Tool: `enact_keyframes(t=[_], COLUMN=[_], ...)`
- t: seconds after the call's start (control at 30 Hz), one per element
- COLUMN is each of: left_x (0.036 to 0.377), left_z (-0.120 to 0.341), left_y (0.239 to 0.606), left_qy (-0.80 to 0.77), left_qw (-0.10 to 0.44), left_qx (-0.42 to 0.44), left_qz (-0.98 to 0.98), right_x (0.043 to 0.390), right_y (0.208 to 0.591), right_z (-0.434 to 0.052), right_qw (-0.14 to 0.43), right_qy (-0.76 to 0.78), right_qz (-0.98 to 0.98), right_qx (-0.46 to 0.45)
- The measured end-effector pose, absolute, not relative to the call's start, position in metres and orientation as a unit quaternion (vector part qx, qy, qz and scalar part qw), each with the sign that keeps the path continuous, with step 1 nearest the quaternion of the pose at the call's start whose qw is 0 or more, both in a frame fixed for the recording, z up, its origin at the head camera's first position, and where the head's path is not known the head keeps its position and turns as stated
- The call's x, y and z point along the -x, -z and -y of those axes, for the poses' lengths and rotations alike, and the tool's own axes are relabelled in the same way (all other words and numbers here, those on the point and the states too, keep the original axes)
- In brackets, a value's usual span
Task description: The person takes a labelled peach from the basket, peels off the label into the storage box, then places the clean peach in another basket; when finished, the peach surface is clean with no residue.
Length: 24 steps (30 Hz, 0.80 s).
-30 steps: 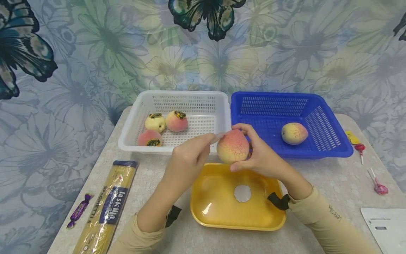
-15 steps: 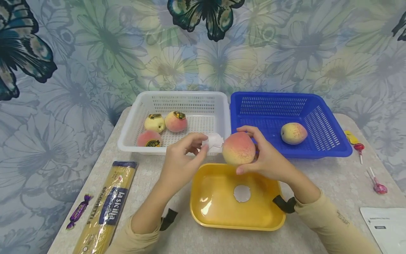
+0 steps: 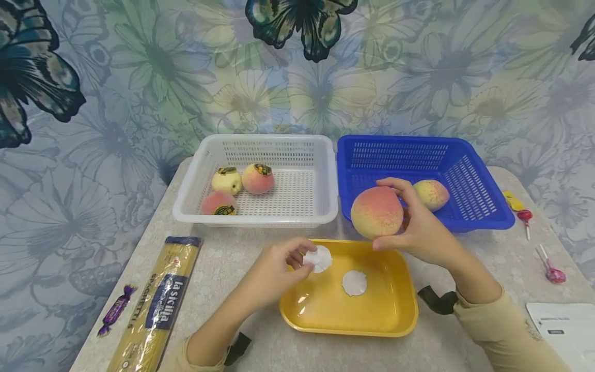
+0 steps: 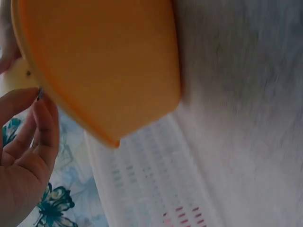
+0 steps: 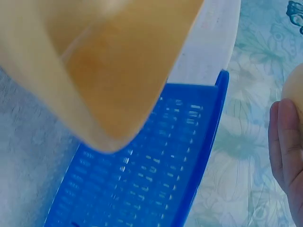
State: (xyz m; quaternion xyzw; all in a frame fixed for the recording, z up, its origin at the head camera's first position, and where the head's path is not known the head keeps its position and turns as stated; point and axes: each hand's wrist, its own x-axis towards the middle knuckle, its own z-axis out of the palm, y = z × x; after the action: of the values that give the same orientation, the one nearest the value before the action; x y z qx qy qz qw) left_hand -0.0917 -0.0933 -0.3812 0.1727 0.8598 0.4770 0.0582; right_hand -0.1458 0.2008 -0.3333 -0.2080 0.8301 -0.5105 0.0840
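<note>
My right hand (image 3: 423, 227) grips a pink-and-yellow peach (image 3: 377, 213) in the air, in front of the blue basket (image 3: 469, 222). Between thumb and fingers my left hand (image 3: 279, 271) pinches a round white sticker (image 3: 318, 259) above the left part of the yellow tray (image 3: 348, 328). A second white sticker (image 3: 355, 283) lies on the tray's bottom. In the left wrist view the left hand (image 4: 28, 146) shows beside the tray's rim. At the right edge of the right wrist view, the right hand's fingers (image 5: 289, 137) lie against the peach.
Inside the white basket (image 3: 255, 221) are three peaches (image 3: 258, 179) with black-and-yellow stickers. Another peach (image 3: 431, 195) sits in the blue basket. A spaghetti pack (image 3: 158, 305) and a purple candy (image 3: 116, 311) lie left; lollipops (image 3: 554, 274) and a white packet (image 3: 564, 325) lie right.
My left hand has pulled the white sticker away from the peach and brought it down over the tray. My right hand has moved right with the peach, towards the blue basket.
</note>
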Motion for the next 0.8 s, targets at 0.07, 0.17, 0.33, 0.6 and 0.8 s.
enact_keyframes(t=[0.07,0.17,0.33,0.6,0.8], left_x=[0.091,0.090,0.092,0.097,0.097], left_z=[0.088,0.081,0.067,0.048,0.044], left_y=[0.386,0.391,0.400,0.412,0.412], left_qy=[-0.471,-0.443,-0.363,-0.260,-0.223], left_qw=[0.071,0.085,0.091,0.121,0.123], left_qx=[-0.182,-0.190,-0.221,-0.254,-0.261], left_qz=[-0.860,-0.872,-0.900,-0.924,-0.931], right_x=[0.145,0.145,0.145,0.144,0.144], right_y=[0.332,0.332,0.334,0.339,0.343], right_z=[-0.204,-0.209,-0.214,-0.219,-0.222], right_qw=[0.080,0.073,0.068,0.072,0.071], right_qy=[0.506,0.500,0.496,0.497,0.507], right_qz=[-0.834,-0.839,-0.844,-0.842,-0.836], right_qx=[0.205,0.203,0.193,0.196,0.195])
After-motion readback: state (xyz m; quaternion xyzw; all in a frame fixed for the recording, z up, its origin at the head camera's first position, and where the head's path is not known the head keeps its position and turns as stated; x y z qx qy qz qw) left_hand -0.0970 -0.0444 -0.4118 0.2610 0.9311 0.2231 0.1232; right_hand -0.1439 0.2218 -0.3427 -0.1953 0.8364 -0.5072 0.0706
